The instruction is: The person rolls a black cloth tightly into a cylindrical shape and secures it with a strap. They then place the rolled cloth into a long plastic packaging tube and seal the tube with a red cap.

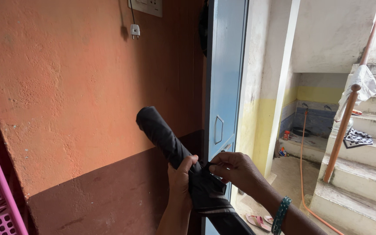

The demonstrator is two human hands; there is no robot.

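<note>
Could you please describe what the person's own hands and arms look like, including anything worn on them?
Both hands are bare, with no gloves or rings visible. The right hand has a teal beaded bangle on its wrist. The left hand and its forearm show no jewellery. No sleeves reach the visible forearms.

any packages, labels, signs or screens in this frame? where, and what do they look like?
None legible as such: no package, label, sign or screen shows.
Nearest things: white switch plate, rectangular, top of the orange wall.
Small white plug hanging on a dark cord below it.
Both hands, left hand and right hand, hold a folded black umbrella; no tag visible on it.
</note>
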